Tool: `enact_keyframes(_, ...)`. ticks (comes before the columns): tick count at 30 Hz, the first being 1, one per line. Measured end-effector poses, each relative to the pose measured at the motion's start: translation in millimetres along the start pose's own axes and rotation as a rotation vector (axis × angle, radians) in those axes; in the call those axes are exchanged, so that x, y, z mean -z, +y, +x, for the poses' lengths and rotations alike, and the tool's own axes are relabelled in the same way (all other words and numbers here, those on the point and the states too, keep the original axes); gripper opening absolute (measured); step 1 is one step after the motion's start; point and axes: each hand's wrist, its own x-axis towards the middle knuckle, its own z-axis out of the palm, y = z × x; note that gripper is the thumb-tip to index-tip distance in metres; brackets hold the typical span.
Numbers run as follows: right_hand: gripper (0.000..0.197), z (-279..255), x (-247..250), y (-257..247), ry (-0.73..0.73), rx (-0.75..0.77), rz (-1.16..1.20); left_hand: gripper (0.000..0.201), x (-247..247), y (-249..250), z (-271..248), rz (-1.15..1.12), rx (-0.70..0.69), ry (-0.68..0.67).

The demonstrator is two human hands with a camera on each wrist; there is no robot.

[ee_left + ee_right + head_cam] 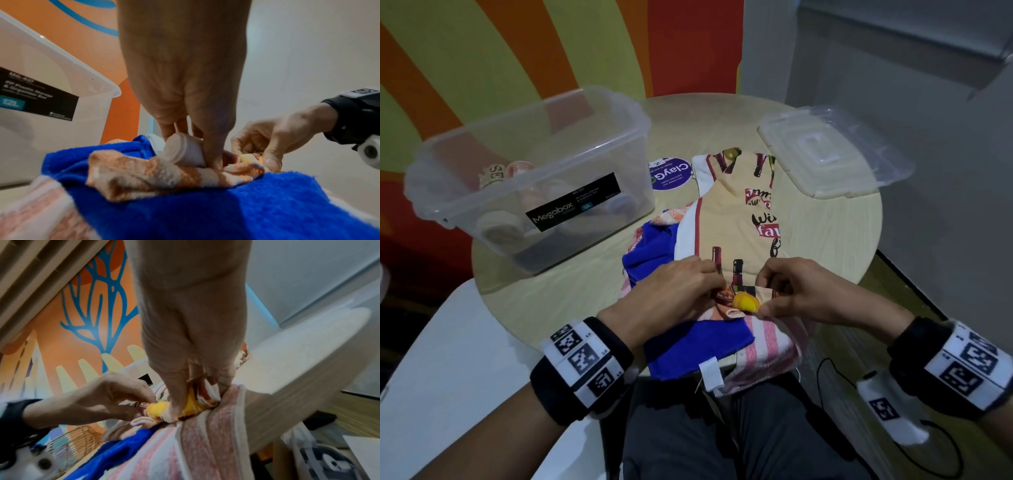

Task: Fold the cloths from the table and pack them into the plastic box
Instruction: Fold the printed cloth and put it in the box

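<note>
Kinda dim, soft indoor light, no hard shadows. Wide-angle bending at the edges, and both wrist views go blurry closest to the lens, below the hands.

I see beige cloth [726,219] with wine-bottle print, blue cloth [688,346], pink-striped cloth [767,346]; clear box [530,164], black label.

Setting: casual lounge or play-area type room, not my home kitchen or workshop. Evidence: mural wall [524,51] in orange, yellow, red stripes; blue coral motif in right wrist view; small round table [835,236] with cleaning-notice sticker [671,173]; wicker basket [72,441] on floor.
</note>
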Motion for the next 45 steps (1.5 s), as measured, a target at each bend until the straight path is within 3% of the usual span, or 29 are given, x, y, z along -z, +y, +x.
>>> enact_keyframes(6, 0.033, -12.4, 17.3, 8.1, -0.031, 0.006, -0.035, 0.028, 9.1, -5.7, 7.8, -0.131, 0.081, -0.030)
enact_keyframes(11, 0.036, -7.1, 8.9, -17.3, 0.125, 0.112, -0.346, 0.027, 11.5, -6.6, 11.7, -0.241, 0.183, 0.017)
enact_keyframes(14, 0.048, -2.1, -8.4, -30.8, 0.113, 0.153, -0.472, 0.024, 11.0, -4.9, 15.5, -0.270, 0.261, 0.038)
enact_keyframes(18, 0.018, 6.9, -19.4, -22.4, 0.167, 0.208, -0.448, 0.019, 15.0, -4.0, 11.0, -0.373, 0.277, 0.041)
enact_keyframes(22, 0.012, -5.9, 7.1, -29.6, 0.206, 0.254, -0.336, 0.021, 31.9, 7.7, -2.6, -0.433, 0.246, 0.121)
enact_keyframes(25, 0.012, -21.0, 13.8, -31.7, 0.127, 0.294, -0.251, 0.024, 39.0, 18.0, -15.7, -0.404, 0.207, 0.055)
enact_keyframes(29, 0.011, -19.1, -5.9, -15.7, 0.000, 0.237, -0.136, 0.027, 18.9, 22.0, -17.8, -0.329, 0.209, -0.072)
enact_keyframes(33, 0.007, -3.6, -17.1, -1.4, 0.062, 0.182, -0.092, 0.021, 6.3, 15.5, -7.8, -0.218, 0.300, -0.028)
enact_keyframes(36, 0.012, 0.5, -15.5, 2.8, 0.087, 0.142, -0.100, 0.028, 7.5, 15.1, -3.7, 0.004, 0.364, -0.013)
enact_keyframes(39, 0.014, 0.7, -19.3, 5.6, 0.116, 0.132, -0.171, 0.031, 13.9, 16.1, -4.8, 0.038, 0.250, 0.079)
enact_keyframes(42, 0.014, 0.5, -22.9, 8.1, 0.143, 0.138, -0.169, 0.049, 13.7, 19.5, -7.7, -0.005, 0.085, -0.021)
enact_keyframes(45, 0.014, 1.0, -21.2, 5.4, 0.137, 0.155, -0.264, 0.038, 6.1, 17.0, -3.5, 0.039, 0.035, -0.052)
